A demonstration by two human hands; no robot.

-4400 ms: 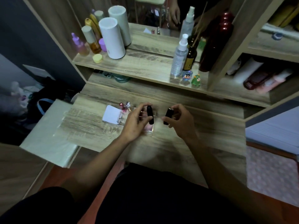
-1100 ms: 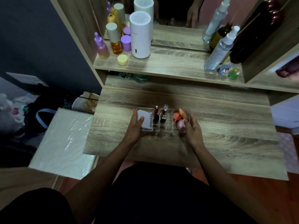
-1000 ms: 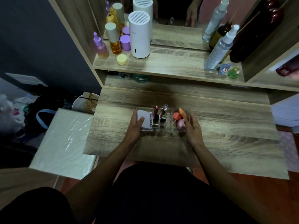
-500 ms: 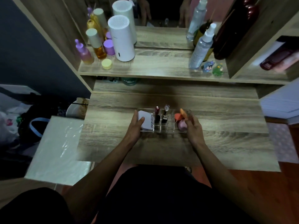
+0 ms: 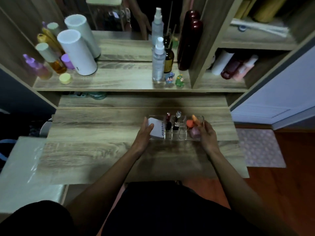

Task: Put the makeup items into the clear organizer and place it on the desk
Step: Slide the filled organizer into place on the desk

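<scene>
The clear organizer [image 5: 182, 133] rests on the wooden desk [image 5: 95, 147], right of centre. Its left compartment holds a white compact [image 5: 157, 130]. Dark lipsticks [image 5: 168, 122] stand in the small middle cells. Orange and pink sponges [image 5: 191, 126] fill the right compartment. My left hand [image 5: 144, 136] presses flat against the organizer's left end, thumb on the compact. My right hand [image 5: 207, 133] cups the right end, fingers around the corner. Both hands hold the organizer between them.
A raised shelf behind the desk carries a white cylinder [image 5: 76, 53], amber and purple bottles [image 5: 56, 63], a spray bottle [image 5: 158, 62] and two small figurines [image 5: 174, 79]. A mirror stands behind. A white plastic-wrapped surface [image 5: 25, 171] lies at the left.
Earlier my hands held two black lipstick pieces; now all items sit in the organizer and both hands grip its ends. Over the last second only the camera view shifted.
</scene>
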